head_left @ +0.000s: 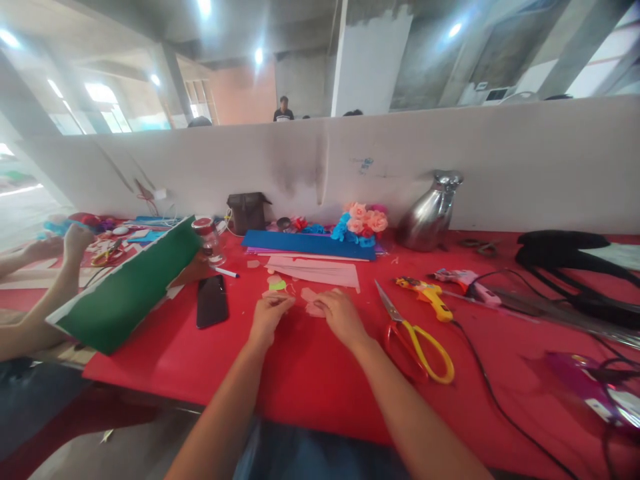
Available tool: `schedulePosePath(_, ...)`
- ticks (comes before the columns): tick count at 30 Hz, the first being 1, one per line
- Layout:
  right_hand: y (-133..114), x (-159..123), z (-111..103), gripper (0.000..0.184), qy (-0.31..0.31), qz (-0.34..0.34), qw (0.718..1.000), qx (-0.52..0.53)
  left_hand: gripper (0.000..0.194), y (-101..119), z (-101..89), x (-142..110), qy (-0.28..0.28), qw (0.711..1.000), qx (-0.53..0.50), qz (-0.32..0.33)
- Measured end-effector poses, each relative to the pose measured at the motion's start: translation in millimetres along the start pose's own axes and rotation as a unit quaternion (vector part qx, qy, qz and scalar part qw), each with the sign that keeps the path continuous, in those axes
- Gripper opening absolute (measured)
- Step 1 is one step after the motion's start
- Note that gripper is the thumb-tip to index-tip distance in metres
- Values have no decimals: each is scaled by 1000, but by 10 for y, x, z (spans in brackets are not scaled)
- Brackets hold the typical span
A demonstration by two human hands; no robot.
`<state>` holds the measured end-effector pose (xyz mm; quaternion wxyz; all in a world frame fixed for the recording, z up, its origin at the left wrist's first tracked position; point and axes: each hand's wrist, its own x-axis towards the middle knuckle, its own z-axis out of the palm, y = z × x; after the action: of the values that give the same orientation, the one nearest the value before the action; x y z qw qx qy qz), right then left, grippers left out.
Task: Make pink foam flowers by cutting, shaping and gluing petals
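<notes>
My left hand [269, 317] is over the red tabletop, thumb and fingertips pinched together; what they hold, if anything, is too small to make out. Close by on the right, my right hand [343, 319] has its fingers closed on a pink paper piece [313, 305] shaped like petals. Just beyond my fingertips lies a yellow-green paper scrap [277, 285]. Behind it are pink paper sheets [320, 272] with slanting cut lines. Scissors [420, 343] with yellow handles rest to the right of my right hand, blades pointing away from me.
Left of my hands are a black phone [212, 301], a glass jar [209, 241] and a green board [135, 293], with a co-worker's arm [55, 293] beyond. Paper flowers [364, 223] and a metal jug [433, 213] stand behind. A corded yellow glue gun [427, 297] lies right.
</notes>
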<state>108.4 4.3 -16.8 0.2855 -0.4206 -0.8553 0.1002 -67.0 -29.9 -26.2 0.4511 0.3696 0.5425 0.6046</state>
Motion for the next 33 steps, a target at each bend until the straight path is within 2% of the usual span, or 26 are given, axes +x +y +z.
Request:
schedulePosePath(11,-33,13,-1,23,3,22,999,23,22,-93,-7,7,49,997,-65,-7)
schedulePosePath(14,-43,15,-131,22,45,39,998,35,20,-117,-28,32,63,995,-74,20)
schedulePosePath(17,104,-100,-396,24,91,89,992,-6,20,-119,-52,49,76,992,-100,11)
schedulePosePath(19,287,-285,-587,23,74,123,988,-55,22,-116,-62,55,82,989,-119,-4)
schedulePosePath(22,558,-678,-787,22,27,209,972,-102,25,-109,-70,55,89,985,-144,-20)
schedulePosePath(24,654,-928,-833,28,-17,248,961,-125,26,-105,-73,52,96,983,-157,-24)
schedulePosePath(26,667,-1098,-825,35,-37,252,955,-153,26,-101,-78,47,108,980,-166,-25)
schedulePosePath(30,600,-1168,-785,41,-44,269,942,-196,28,-103,-97,49,126,974,-184,-36)
schedulePosePath(33,619,-1116,-803,39,-47,296,941,-156,30,-116,-112,62,130,973,-189,-35)
